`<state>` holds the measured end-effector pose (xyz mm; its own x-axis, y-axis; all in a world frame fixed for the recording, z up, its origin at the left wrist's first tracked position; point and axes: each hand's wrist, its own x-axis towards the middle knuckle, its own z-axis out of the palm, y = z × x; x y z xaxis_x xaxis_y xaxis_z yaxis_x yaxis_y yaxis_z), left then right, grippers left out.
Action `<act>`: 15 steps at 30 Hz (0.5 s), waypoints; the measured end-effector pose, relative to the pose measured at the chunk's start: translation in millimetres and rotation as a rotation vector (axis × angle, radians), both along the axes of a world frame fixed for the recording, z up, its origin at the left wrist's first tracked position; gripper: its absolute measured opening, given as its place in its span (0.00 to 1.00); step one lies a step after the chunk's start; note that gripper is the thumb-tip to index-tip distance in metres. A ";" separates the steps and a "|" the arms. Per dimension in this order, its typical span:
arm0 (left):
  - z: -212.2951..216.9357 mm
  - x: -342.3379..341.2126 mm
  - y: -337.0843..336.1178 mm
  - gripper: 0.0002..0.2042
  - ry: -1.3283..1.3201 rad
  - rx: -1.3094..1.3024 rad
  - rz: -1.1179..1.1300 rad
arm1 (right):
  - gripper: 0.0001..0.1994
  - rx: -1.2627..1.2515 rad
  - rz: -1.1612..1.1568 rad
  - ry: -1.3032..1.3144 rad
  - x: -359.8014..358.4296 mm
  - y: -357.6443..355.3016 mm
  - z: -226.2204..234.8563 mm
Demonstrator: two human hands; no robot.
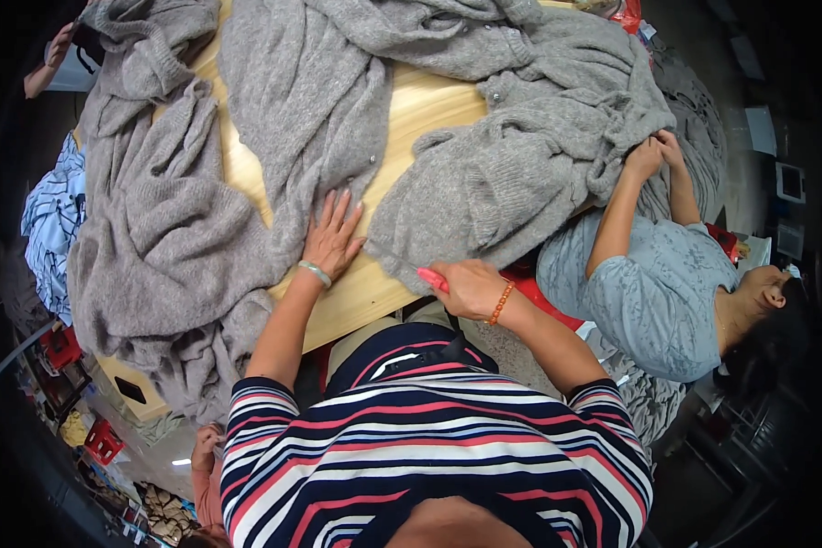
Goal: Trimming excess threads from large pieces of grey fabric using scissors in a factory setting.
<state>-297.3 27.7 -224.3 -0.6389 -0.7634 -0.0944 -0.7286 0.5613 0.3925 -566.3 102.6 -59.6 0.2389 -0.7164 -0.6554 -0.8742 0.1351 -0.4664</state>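
My left hand (331, 242) lies flat, fingers spread, partly on a grey knit cardigan (306, 119) and partly on the bare wood. It wears a pale bangle. My right hand (470, 289), with an orange bead bracelet, is closed around a pink-red handled tool (432, 278). The tool's thin metal shaft points left toward my left fingers; its exact kind cannot be made out. Under the shaft lies the near edge of another grey knit garment (484, 196), bunched on the right of the table. Small round buttons show on the knitwear.
Grey knitwear (160, 228) heaps over the left side of the wooden table (434, 102). At the right, a person in a grey-blue top (653, 292) handles the knitwear. Other people's hands (208, 446) show at lower left and upper left. Blue striped cloth (55, 224) hangs left.
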 end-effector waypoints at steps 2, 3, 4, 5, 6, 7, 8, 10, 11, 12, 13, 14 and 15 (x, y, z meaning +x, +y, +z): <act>1.1 -4.3 5.3 0.32 -0.006 0.010 0.014 | 0.15 0.032 0.057 -0.010 4.6 3.7 2.1; 1.7 -5.1 3.5 0.32 -0.014 0.014 0.026 | 0.15 0.037 0.045 0.005 4.8 2.4 3.2; 2.3 -5.9 1.3 0.33 -0.022 0.017 0.039 | 0.16 0.041 0.034 0.019 4.6 0.0 4.6; 1.6 -6.7 0.7 0.32 -0.011 0.010 0.051 | 0.16 0.044 0.048 0.035 3.6 -3.8 5.8; 2.2 -7.8 2.2 0.32 -0.017 -0.005 0.068 | 0.16 0.029 0.065 0.029 3.6 -4.0 3.8; 3.8 -9.6 3.5 0.31 -0.004 0.013 0.069 | 0.16 0.027 0.099 -0.008 4.1 -3.0 1.5; 5.2 -10.3 4.9 0.31 0.009 0.028 0.070 | 0.16 0.023 0.133 -0.045 4.3 -2.4 1.0; 6.3 -11.2 9.9 0.22 0.153 -0.090 0.010 | 0.16 -0.023 0.113 -0.114 1.4 -5.5 3.4; 10.2 -6.5 5.0 0.19 0.247 0.266 0.029 | 0.16 -0.075 0.005 -0.125 -1.3 -8.7 3.5; 18.7 -4.1 -2.8 0.16 0.343 0.626 0.038 | 0.16 -0.125 -0.111 -0.136 -6.7 -9.5 1.6; 27.3 -2.5 -10.9 0.14 0.469 0.458 0.233 | 0.16 -0.221 -0.175 -0.202 -14.9 -7.1 -4.9; 34.7 -1.2 -21.4 0.11 0.593 0.286 0.419 | 0.16 -0.239 -0.174 -0.200 -23.3 -4.7 -7.3; 40.3 2.3 -45.3 0.11 0.679 0.159 0.662 | 0.16 -0.262 -0.211 -0.201 -28.1 -3.2 -6.1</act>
<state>-295.0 -17.6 -184.0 -0.0395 -0.9992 0.0029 -0.4681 0.0211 0.8834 -594.4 99.4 -65.7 0.1735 -0.9006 -0.3986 -0.7276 0.1556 -0.6681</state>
